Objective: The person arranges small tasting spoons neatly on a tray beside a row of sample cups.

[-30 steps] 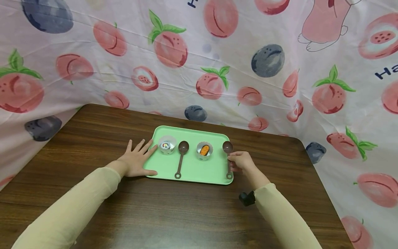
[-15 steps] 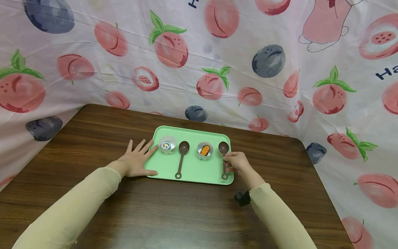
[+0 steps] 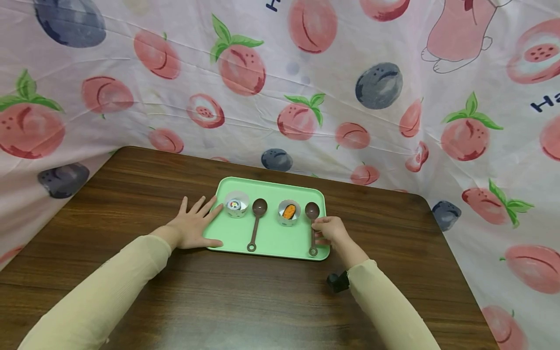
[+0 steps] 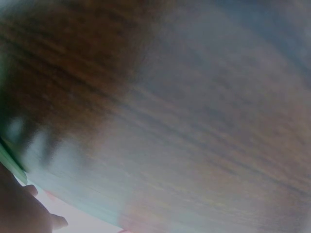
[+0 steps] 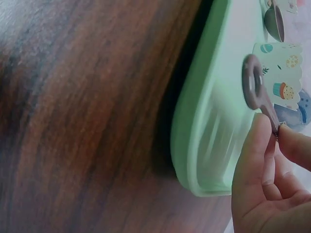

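Observation:
My right hand (image 3: 330, 231) pinches the handle of a brown spoon (image 3: 312, 210) at the right end of a light green tray (image 3: 284, 242). In the right wrist view, the ringed handle end (image 5: 249, 90) sticks out past thumb and fingertips. My left hand (image 3: 189, 231) rests with spread fingers at the tray's left edge. Between the hands lie a second brown spoon (image 3: 253, 233) and two paper cups. The left paper cup (image 3: 236, 213) contains a small round piece like a sushi roll (image 3: 233, 204); the right paper cup (image 3: 286, 222) has an orange oblong piece (image 3: 289, 211) inside.
The tray sits toward the back of a dark wooden table (image 3: 245, 301). Behind and to the right hangs a fruit-printed cloth (image 3: 249, 121). A black device (image 3: 338, 282) is at the right wrist.
The right hand has shifted left and slightly nearer with its spoon, from the tray's right rim to over the tray. The left hand, cups and other spoon stay put.

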Demonstrator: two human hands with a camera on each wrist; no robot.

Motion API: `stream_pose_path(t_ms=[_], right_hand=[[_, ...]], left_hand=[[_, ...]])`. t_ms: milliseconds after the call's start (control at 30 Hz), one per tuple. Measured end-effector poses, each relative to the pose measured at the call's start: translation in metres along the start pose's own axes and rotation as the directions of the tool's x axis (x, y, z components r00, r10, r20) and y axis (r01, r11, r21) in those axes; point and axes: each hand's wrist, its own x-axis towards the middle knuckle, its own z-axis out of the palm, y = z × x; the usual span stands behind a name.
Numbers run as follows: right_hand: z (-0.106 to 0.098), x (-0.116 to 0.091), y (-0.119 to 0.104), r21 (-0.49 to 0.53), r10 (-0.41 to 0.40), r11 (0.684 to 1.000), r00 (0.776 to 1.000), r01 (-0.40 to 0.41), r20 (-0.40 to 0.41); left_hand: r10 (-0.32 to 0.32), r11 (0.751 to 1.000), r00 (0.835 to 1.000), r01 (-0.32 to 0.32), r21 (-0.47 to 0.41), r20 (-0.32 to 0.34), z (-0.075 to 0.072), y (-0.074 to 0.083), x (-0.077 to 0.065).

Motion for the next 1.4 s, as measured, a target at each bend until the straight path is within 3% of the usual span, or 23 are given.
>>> stream_pose_path(t_ms=[533,833,1400], right_hand=[[0.007,0.000,0.002,-0.012,0.009,1.000,1.000,-0.009,0.012],[0.008,0.012,0.010,-0.012,-0.005,1.000,1.000,0.005,0.014],[0.013,0.003,0.005,-0.012,0.020,1.000,1.000,-0.020,0.000]], left_hand=[[0.002,1.000,1.000,-0.002,-0.001,0.000,-0.002,0.002,-0.001],[-0.004,1.000,1.000,0.004,-0.009,0.005,-0.005,0.003,-0.002],[0.003,1.000,1.000,-0.003,-0.010,-0.010,0.000,0.001,0.000]])
